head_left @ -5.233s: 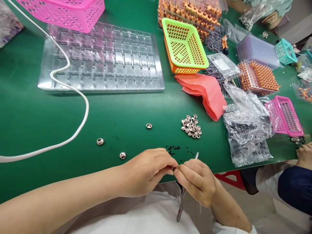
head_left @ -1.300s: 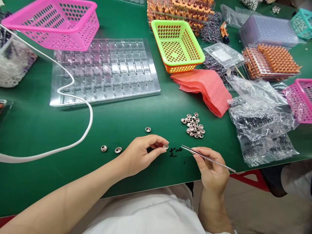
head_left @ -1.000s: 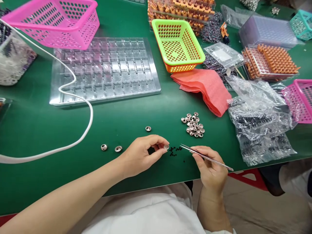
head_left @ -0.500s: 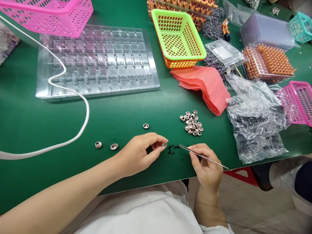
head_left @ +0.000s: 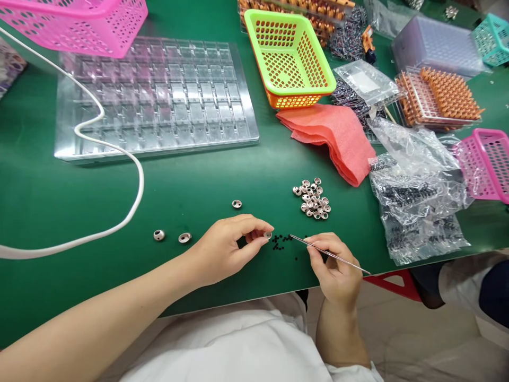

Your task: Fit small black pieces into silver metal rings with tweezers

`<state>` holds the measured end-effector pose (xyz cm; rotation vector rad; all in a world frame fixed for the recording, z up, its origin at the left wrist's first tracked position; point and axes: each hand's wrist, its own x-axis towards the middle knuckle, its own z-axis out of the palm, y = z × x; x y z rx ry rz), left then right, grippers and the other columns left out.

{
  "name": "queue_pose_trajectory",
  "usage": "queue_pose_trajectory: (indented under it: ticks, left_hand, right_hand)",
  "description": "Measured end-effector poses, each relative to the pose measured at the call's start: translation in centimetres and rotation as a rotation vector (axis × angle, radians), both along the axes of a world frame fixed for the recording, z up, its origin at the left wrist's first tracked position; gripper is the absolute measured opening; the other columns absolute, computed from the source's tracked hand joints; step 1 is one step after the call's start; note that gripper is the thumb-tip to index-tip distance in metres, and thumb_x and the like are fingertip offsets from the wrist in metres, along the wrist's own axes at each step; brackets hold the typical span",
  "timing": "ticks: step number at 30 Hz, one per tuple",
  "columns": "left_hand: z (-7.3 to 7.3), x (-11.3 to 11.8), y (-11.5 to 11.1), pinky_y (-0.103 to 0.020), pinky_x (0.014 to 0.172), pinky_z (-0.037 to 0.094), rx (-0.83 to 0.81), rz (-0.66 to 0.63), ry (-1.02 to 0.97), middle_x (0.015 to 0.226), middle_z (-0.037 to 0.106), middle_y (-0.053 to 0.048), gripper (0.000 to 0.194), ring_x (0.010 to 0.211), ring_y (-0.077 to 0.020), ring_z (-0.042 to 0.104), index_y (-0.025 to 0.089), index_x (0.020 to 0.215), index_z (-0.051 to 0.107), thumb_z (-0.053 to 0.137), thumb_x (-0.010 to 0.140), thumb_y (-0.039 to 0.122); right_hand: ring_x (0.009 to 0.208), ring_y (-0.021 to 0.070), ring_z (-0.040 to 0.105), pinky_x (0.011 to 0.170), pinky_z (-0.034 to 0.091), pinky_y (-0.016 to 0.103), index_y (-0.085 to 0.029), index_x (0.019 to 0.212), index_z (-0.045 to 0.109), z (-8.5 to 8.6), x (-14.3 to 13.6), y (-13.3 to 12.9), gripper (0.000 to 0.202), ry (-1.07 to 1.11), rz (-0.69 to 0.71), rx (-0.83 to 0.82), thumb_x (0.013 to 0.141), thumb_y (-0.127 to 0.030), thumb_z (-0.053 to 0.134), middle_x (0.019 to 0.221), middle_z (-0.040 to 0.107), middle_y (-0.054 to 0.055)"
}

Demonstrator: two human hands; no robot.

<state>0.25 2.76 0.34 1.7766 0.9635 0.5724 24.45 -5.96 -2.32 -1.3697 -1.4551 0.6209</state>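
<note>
My left hand (head_left: 230,249) pinches a small round metal cap (head_left: 268,235) between thumb and fingertips. A pair of tweezers (head_left: 330,253) is gripped in my right hand (head_left: 336,270), its tips pointing left at the scattered tiny black pieces (head_left: 278,241). Whether the tips hold a piece is too small to tell. Beyond my right hand lies a pile of similar metal caps (head_left: 314,201). Three more sit apart on the left: one cap (head_left: 236,203) above my left hand, another cap (head_left: 184,238) near the wrist, and a rounded cap (head_left: 159,235) farther left.
A clear compartment tray (head_left: 159,101) lies at the back left, with a white cable (head_left: 137,196) in front. Behind are a green basket (head_left: 294,53), a red cloth (head_left: 330,138) and a pink basket (head_left: 79,26). Plastic bags (head_left: 421,207) lie at right. The table edge runs close below my hands.
The whole view has shifted very slightly. Both hands keep almost the same pose, with the cap and tweezers still held.
</note>
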Motion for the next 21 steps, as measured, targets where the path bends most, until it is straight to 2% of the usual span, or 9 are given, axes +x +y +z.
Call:
queue_pose_trajectory:
  ticks: [4, 10, 15, 21]
  left_hand:
    - [-0.2, -0.1, 0.0, -0.023, 0.071, 0.055, 0.012, -0.001, -0.008, 0.086, 0.074, -0.002, 0.017, 0.072, -0.0128, 0.067, 0.018, 0.104, 0.075, 0.06, 0.095, 0.019]
    - [0.1, 0.1, -0.3, -0.021, 0.069, 0.054, -0.007, -0.01, -0.038, 0.085, 0.074, -0.002, 0.018, 0.07, -0.0114, 0.067, 0.016, 0.104, 0.076, 0.061, 0.094, 0.016]
    - [-0.1, 0.4, -0.6, -0.023, 0.07, 0.054, 0.04, -0.01, -0.072, 0.084, 0.074, -0.003, 0.016, 0.071, -0.0123, 0.067, 0.016, 0.104, 0.075, 0.062, 0.094, 0.015]
    - [-0.3, 0.3, -0.7, -0.023, 0.068, 0.055, 0.082, 0.006, -0.091, 0.082, 0.074, -0.002, 0.014, 0.068, -0.0124, 0.067, 0.017, 0.102, 0.074, 0.063, 0.094, 0.016]
  right_hand:
    - [0.087, 0.0212, 0.072, 0.075, 0.06, 0.04, -0.025, 0.101, 0.068, 0.0, -0.2, 0.0, 0.024, 0.025, -0.027, 0.019, 0.088, -0.005, 0.068, 0.092, 0.075, 0.003]
    - [0.082, 0.0212, 0.072, 0.07, 0.059, 0.039, -0.024, 0.1, 0.068, 0.9, -1.6, -0.3, 0.026, 0.071, -0.103, 0.153, 0.086, -0.002, 0.07, 0.089, 0.075, 0.003]
    - [0.082, 0.0213, 0.073, 0.068, 0.06, 0.04, -0.027, 0.104, 0.065, 1.7, -2.7, -0.3, 0.03, 0.019, -0.007, 0.125, 0.087, -0.003, 0.068, 0.093, 0.076, 0.003]
    - [0.083, 0.0213, 0.073, 0.071, 0.061, 0.041, -0.026, 0.106, 0.064, 1.5, -3.0, 0.0, 0.031, -0.03, 0.071, 0.134, 0.086, -0.002, 0.067, 0.094, 0.077, 0.004]
